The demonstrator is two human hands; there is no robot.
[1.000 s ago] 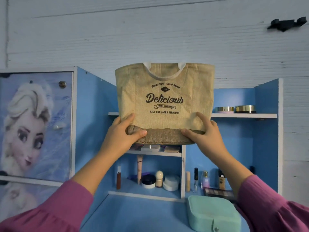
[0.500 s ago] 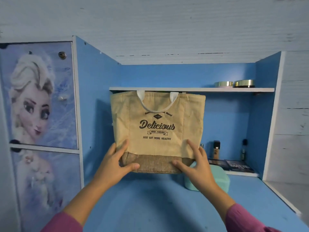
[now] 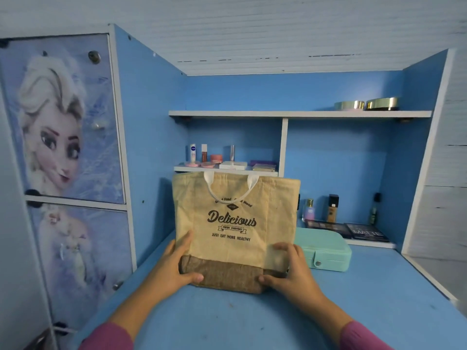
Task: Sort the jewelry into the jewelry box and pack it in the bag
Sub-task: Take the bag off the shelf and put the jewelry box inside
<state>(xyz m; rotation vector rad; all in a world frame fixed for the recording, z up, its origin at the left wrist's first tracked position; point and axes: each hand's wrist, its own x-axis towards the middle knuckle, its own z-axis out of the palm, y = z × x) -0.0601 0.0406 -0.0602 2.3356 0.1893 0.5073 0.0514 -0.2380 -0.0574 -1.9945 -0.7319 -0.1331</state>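
At about 8 o'clock the left hand [image 3: 174, 267] clasps the jute tote bag [image 3: 235, 231] by its brown base, upright on the blue desk [image 3: 379, 299], and the right hand [image 3: 290, 271] at 5 o'clock clasps the opposite corner. Further right, at 4 o'clock, the mint jewelry box [image 3: 326, 248] sits snapped shut just behind the bag. Sorting looks finished, though the contents are hidden; packing the box into the bag remains.

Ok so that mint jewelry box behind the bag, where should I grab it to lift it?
Probably by its two short ends, coming from above. The jewelry box lies flat and closed on the desk, its snap tab facing you, so lifting by the front edge could pop the lid. Its left end is hidden behind the bag, so shift the bag first.
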